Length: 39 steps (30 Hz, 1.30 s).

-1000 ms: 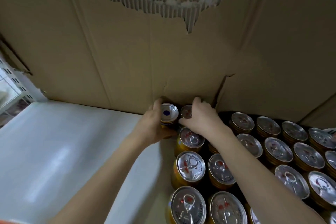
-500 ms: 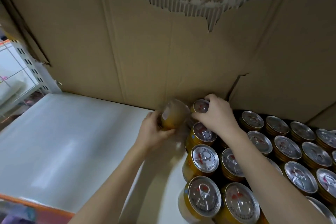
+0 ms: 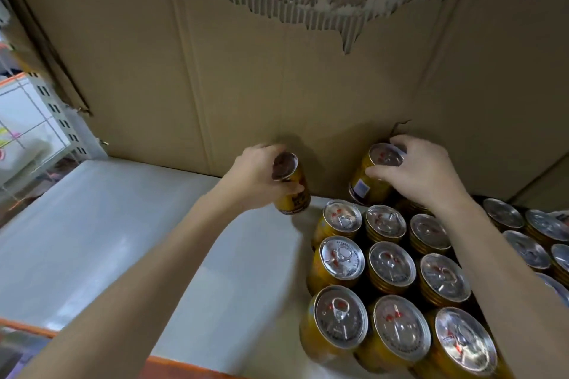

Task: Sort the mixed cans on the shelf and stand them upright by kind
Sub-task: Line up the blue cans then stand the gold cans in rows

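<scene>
Left hand: my left hand (image 3: 255,177) grips a slim yellow can (image 3: 289,183) round its upper body, fingers and thumb curled about it.
Left can position: held in the air over the bare white shelf (image 3: 123,240), just in front of the cardboard backing (image 3: 246,77), tilted slightly; its dark top faces up toward me. Motion blur softens the label, so I cannot read it.
Right hand: my right hand (image 3: 418,172) grasps a second yellow can (image 3: 374,177) from above, fingertips spread round the rim of its silver lid.
Right can position: at the back of the group, against the cardboard, leaning to the left and raised above its neighbours; a small white label patch shows on its side.
Standing cans: a block of yellow cans with silver pull-tab lids (image 3: 388,268) stands upright in rows on the right part of the shelf, touching one another.
Gap: the two held cans are apart, with bare cardboard showing between them.
Surroundings: the cardboard's top edge is torn and ragged; an orange shelf edge (image 3: 172,368) runs along the front; a perforated shelf upright (image 3: 58,120) stands at left.
</scene>
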Tool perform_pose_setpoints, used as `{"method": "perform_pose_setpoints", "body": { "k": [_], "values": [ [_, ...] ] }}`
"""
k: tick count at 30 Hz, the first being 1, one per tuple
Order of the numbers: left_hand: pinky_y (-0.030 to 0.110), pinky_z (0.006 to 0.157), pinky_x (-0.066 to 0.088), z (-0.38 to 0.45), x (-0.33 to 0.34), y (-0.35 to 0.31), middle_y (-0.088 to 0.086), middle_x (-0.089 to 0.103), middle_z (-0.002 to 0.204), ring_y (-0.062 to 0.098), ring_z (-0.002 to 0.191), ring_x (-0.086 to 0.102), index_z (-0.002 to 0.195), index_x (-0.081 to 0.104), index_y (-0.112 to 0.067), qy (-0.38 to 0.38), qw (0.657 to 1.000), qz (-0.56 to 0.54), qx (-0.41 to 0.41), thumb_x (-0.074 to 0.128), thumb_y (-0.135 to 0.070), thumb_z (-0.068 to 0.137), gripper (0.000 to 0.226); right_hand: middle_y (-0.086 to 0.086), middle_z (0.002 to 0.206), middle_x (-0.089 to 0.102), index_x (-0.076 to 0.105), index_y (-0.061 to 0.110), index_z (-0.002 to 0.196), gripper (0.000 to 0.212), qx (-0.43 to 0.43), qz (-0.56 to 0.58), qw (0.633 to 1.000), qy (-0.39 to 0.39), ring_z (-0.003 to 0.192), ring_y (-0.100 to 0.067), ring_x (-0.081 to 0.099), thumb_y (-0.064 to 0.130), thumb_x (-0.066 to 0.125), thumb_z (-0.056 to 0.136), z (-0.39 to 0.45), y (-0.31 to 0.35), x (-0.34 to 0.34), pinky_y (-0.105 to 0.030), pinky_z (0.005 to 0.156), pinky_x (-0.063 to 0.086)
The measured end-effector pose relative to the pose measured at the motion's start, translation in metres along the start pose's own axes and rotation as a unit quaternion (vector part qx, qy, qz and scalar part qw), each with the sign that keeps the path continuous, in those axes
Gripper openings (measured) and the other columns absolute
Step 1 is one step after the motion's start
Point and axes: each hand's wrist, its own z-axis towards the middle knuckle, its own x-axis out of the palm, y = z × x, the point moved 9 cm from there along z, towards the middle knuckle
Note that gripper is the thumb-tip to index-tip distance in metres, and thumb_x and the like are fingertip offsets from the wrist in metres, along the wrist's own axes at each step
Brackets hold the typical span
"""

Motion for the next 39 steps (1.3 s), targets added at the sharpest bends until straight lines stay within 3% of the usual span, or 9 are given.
{"method": "perform_pose_setpoints", "body": {
  "k": [9, 13, 16, 20, 24, 28, 33, 36, 39],
  "values": [
    [0.028, 0.071, 0.038, 0.043, 0.017, -0.076, 0.000, 0.061, 0.113, 0.022, 0.102, 0.054, 0.119, 0.058, -0.019, 0.037, 0.978, 0.161, 0.128, 0.067, -0.050, 0.077, 0.053, -0.007, 0.110, 0.065, 0.064, 0.015, 0.112, 0.070, -0.011, -0.049, 0.997, -0.060, 0.102, -0.027, 0.057, 0.065, 0.068, 0.064, 0.003, -0.018, -0.025, -0.035, 0.081, 0.049],
    [0.027, 0.075, 0.037, 0.048, 0.027, -0.080, -0.001, 0.061, 0.118, 0.022, 0.107, 0.054, 0.127, 0.053, -0.022, 0.054, 0.971, 0.199, 0.122, 0.069, -0.053, 0.075, 0.063, -0.007, 0.093, 0.061, 0.063, 0.013, 0.096, 0.064, -0.016, -0.117, 0.991, -0.055, 0.083, -0.024, 0.055, 0.072, 0.060, 0.069, 0.008, -0.014, -0.027, -0.028, 0.064, 0.040],
    [0.027, 0.075, 0.038, 0.048, 0.043, -0.068, 0.001, 0.061, 0.117, 0.023, 0.104, 0.056, 0.128, 0.052, -0.022, 0.090, 0.974, 0.189, 0.086, 0.072, -0.051, 0.072, 0.066, -0.008, 0.086, 0.057, 0.054, 0.011, 0.081, 0.063, 0.013, -0.148, 0.989, -0.012, 0.083, -0.027, 0.056, 0.073, 0.059, 0.069, 0.012, -0.017, -0.015, -0.029, 0.061, 0.036],
    [0.030, 0.084, 0.042, 0.043, 0.063, -0.041, 0.003, 0.055, 0.125, 0.025, 0.111, 0.052, 0.132, 0.049, -0.022, 0.142, 0.980, 0.134, 0.036, 0.076, -0.040, 0.073, 0.068, -0.009, 0.095, 0.052, 0.058, 0.006, 0.100, 0.071, 0.057, -0.162, 0.983, 0.061, 0.100, -0.031, 0.056, 0.072, 0.057, 0.074, 0.016, -0.024, 0.011, -0.030, 0.067, 0.040],
    [0.038, 0.092, 0.047, 0.036, 0.076, -0.020, 0.005, 0.051, 0.123, 0.027, 0.111, 0.052, 0.131, 0.049, -0.029, 0.183, 0.979, 0.089, 0.022, 0.079, -0.029, 0.072, 0.066, -0.001, 0.076, 0.043, 0.060, 0.008, 0.102, 0.064, 0.092, -0.171, 0.976, 0.098, 0.096, -0.026, 0.057, 0.067, 0.056, 0.078, 0.021, -0.032, 0.032, -0.029, 0.064, 0.039],
    [0.033, 0.090, 0.048, 0.034, 0.077, -0.013, 0.002, 0.050, 0.123, 0.023, 0.109, 0.053, 0.130, 0.048, -0.032, 0.186, 0.979, 0.084, 0.024, 0.080, -0.028, 0.071, 0.068, -0.002, 0.081, 0.050, 0.062, 0.011, 0.103, 0.063, 0.096, -0.226, 0.963, 0.112, 0.082, -0.022, 0.053, 0.069, 0.051, 0.080, 0.021, -0.031, 0.050, -0.028, 0.064, 0.038],
    [0.032, 0.086, 0.049, 0.031, 0.067, -0.014, -0.001, 0.058, 0.116, 0.020, 0.104, 0.055, 0.125, 0.053, -0.028, 0.180, 0.979, 0.085, 0.031, 0.074, -0.040, 0.074, 0.056, 0.000, 0.075, 0.046, 0.054, 0.014, 0.091, 0.063, 0.098, -0.231, 0.958, 0.140, 0.083, -0.023, 0.053, 0.075, 0.047, 0.077, 0.021, -0.034, 0.044, -0.028, 0.062, 0.039],
    [0.029, 0.071, 0.048, 0.035, 0.057, -0.008, 0.001, 0.063, 0.096, 0.019, 0.088, 0.058, 0.108, 0.063, -0.021, 0.166, 0.981, 0.097, 0.014, 0.067, -0.042, 0.080, 0.035, 0.000, 0.072, 0.044, 0.047, 0.014, 0.081, 0.057, 0.092, -0.201, 0.963, 0.155, 0.072, -0.019, 0.047, 0.071, 0.052, 0.078, 0.017, -0.036, 0.040, -0.026, 0.052, 0.035],
    [0.026, 0.061, 0.043, 0.040, 0.057, 0.002, 0.003, 0.062, 0.087, 0.019, 0.078, 0.056, 0.099, 0.066, -0.015, 0.155, 0.982, 0.101, -0.028, 0.065, -0.041, 0.084, 0.031, 0.000, 0.075, 0.046, 0.046, 0.015, 0.082, 0.050, 0.082, -0.176, 0.967, 0.162, 0.075, -0.020, 0.049, 0.063, 0.058, 0.080, 0.010, -0.037, 0.047, -0.028, 0.056, 0.037]
  ]
}}
